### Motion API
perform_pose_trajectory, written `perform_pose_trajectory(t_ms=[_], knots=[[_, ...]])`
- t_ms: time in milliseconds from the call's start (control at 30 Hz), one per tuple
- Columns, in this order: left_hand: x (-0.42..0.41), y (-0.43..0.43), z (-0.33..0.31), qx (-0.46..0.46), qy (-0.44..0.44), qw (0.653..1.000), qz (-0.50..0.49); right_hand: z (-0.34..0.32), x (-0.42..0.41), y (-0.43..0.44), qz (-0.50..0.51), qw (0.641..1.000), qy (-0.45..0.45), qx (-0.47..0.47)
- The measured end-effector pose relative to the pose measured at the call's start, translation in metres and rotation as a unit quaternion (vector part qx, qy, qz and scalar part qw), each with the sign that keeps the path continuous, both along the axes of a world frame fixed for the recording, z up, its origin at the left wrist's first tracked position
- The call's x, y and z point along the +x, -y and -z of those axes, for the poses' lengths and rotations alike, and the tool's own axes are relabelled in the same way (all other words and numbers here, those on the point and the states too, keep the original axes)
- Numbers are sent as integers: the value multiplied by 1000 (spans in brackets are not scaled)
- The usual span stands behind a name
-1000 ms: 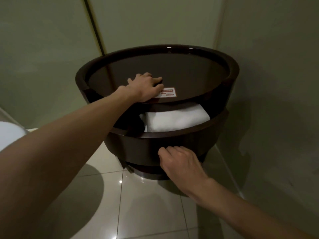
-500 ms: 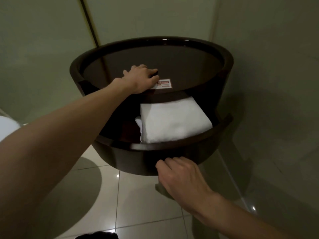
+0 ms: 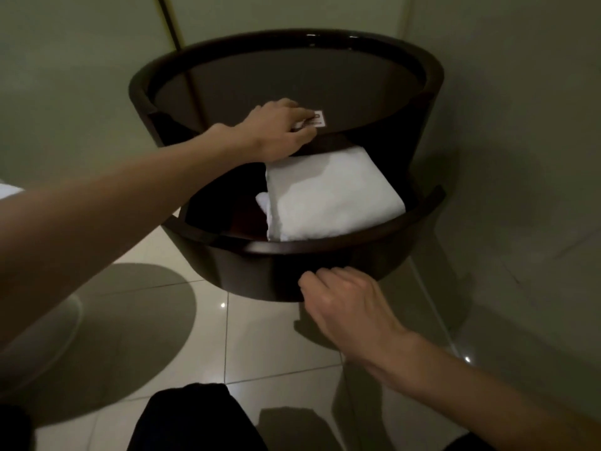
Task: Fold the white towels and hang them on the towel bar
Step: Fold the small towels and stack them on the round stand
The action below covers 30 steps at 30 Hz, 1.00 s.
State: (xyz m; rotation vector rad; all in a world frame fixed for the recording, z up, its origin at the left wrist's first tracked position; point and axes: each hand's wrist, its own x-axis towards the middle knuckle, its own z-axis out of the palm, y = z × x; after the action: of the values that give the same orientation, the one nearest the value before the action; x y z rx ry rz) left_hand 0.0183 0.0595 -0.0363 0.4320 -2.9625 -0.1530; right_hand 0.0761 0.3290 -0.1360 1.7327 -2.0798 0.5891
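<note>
Dim tiled bathroom corner. A round dark desk has its drawer open. In the drawer's right half lies a folded white towel, longer side across the drawer. My right grip hooks curled fingers under the drawer front. My left grip rests spread above the drawer, nearer the towel.

Right hand: fingertips tucked under the lower front edge of the drawer, contact point not visible. Left hand covers the left part of the label; its print is too small to read. Left thumb is hidden below the tabletop rim, so possibly a grip, can't confirm. Folded towel has its rear end under the tabletop; second towel is mostly buried beneath it. Drawer's left interior is too dark to read. Both forearms and a dark-clad knee are cut by the frame edges.
</note>
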Motion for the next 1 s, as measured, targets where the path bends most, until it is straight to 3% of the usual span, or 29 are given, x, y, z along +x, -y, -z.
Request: perform_pose_trajectory(t_ms=[633, 1000], knots=[[1, 5, 7, -53, 33, 998, 10, -5, 6, -6, -2, 1000, -5, 16], [1, 2, 6, -46, 36, 998, 6, -15, 12, -9, 9, 997, 0, 75]])
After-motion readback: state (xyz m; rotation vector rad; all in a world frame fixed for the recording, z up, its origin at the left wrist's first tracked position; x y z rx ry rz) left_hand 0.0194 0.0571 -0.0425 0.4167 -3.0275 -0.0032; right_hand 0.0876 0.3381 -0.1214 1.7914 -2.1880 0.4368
